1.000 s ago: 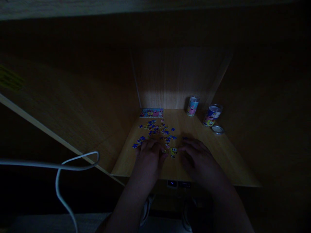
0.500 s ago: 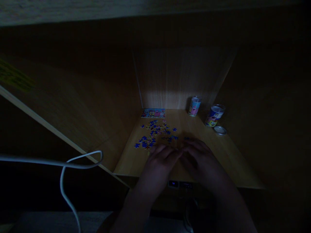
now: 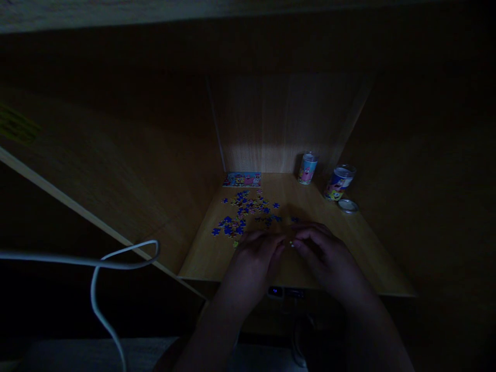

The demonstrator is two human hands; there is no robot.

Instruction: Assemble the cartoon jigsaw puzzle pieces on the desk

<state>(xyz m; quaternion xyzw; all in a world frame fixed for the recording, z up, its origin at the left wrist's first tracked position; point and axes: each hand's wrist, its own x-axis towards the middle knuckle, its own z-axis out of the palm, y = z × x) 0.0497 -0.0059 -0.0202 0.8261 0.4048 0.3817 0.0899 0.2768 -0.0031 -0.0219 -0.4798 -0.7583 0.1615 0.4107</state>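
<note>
On a small wooden desk (image 3: 349,248) lies a scatter of blue and coloured puzzle pieces (image 3: 244,212). My left hand (image 3: 258,258) and my right hand (image 3: 321,253) rest on the desk just in front of that scatter, fingertips meeting over a small pale piece (image 3: 290,243). The fingers of both hands are curled in a pinch around it. The scene is very dark, so what lies under the hands is hidden.
A colourful picture card (image 3: 242,179) lies at the back left of the desk. Two cartoon-printed tins (image 3: 308,168) (image 3: 340,182) stand at the back right, with a round lid (image 3: 347,205) beside them. A white cable (image 3: 101,268) loops at the left. Wooden walls enclose the desk.
My left hand slid right from the edge of the scatter to meet my right hand. Both hands now pinch together at the middle of the desk.
</note>
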